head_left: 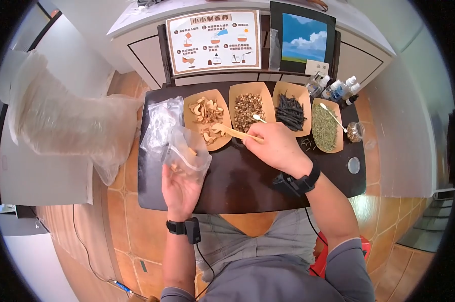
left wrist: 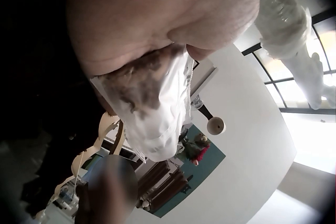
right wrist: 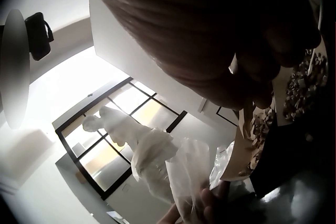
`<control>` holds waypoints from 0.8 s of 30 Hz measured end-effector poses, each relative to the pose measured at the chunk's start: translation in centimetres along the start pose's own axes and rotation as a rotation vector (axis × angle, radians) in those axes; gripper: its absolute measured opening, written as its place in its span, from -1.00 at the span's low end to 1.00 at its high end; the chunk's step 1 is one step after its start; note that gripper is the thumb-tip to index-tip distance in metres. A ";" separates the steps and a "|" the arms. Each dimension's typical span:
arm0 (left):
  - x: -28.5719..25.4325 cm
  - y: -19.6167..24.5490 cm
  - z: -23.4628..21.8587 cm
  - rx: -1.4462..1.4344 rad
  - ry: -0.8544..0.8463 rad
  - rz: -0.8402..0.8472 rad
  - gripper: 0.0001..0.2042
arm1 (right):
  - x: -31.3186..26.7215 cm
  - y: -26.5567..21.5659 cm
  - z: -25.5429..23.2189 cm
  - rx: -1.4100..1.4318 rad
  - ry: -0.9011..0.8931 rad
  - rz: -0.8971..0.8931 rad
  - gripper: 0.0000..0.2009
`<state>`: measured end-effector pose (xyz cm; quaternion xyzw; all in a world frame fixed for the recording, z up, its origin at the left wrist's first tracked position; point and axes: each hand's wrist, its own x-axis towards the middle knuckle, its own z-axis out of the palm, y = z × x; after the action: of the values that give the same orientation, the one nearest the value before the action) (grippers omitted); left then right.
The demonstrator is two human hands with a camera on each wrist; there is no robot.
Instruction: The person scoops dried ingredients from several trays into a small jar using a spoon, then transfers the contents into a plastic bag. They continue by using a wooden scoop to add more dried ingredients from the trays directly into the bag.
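Observation:
My left hand point(head_left: 181, 194) holds a small clear plastic bag point(head_left: 193, 162) with some dried pale slices inside, its mouth beside the first paper tray point(head_left: 223, 143). That tray bears a pile of tan dried slices point(head_left: 206, 110). With my right hand point(head_left: 280, 146) I grip light wooden tongs point(head_left: 237, 133), whose tips point left over the slices in the tray. In the left wrist view the same bag point(left wrist: 157, 129) hangs from the hand, slices showing darkly through it. The right wrist view shows the bag point(right wrist: 189, 176) in the left fingers, below the shaded right hand.
Three more paper trays hold brown chopped pieces point(head_left: 248, 108), dark sticks point(head_left: 290, 111) and green dried herb point(head_left: 325, 130). Spray bottles point(head_left: 338, 90), a small jar point(head_left: 355, 132) and a round lid point(head_left: 354, 165) are at the right. Other clear bags point(head_left: 162, 121) lie left; an instruction board point(head_left: 215, 43) stands behind.

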<state>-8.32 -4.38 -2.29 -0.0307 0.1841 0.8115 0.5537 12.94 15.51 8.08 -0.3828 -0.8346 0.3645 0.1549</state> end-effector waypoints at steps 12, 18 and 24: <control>0.0 -0.1 0.5 -0.145 -0.217 -0.082 -0.36 | 0.6 -0.8 0.2 -0.283 -0.102 -0.001 -0.62; -0.1 0.0 0.6 -0.124 -0.180 -0.081 -0.34 | 1.6 -1.1 0.7 -0.314 -0.151 -0.028 -0.61; -0.1 0.0 0.5 -0.123 -0.173 -0.084 -0.33 | 2.0 -0.8 1.0 -0.265 -0.187 -0.060 -0.61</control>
<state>-8.23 -4.28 -1.83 -0.0021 0.0841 0.7968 0.5983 10.63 16.20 7.92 -0.3392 -0.8971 0.2808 0.0355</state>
